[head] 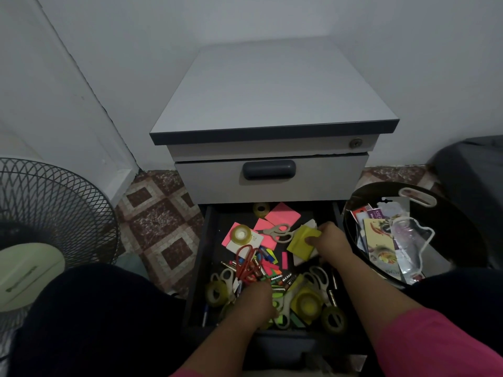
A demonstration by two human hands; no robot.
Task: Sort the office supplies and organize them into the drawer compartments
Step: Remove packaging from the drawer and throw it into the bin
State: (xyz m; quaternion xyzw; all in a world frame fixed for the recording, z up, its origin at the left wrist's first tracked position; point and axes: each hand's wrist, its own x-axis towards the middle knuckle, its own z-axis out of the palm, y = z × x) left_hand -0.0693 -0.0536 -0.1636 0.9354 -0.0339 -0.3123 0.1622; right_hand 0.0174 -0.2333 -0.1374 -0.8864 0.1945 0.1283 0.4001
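Reaching into the open drawer (206,268) of a grey cabinet (272,104), both hands work among loose supplies. The right hand (330,240) pinches a yellow-green pad of sticky notes (299,244) at the drawer's right side, thumb on top, fingers curled round its edge. The left hand (257,300) is down in the pile near the front, just below the red scissors (245,263); I cannot tell how its fingers lie. A black bin (462,227) of papers stands beside the drawer on the right.
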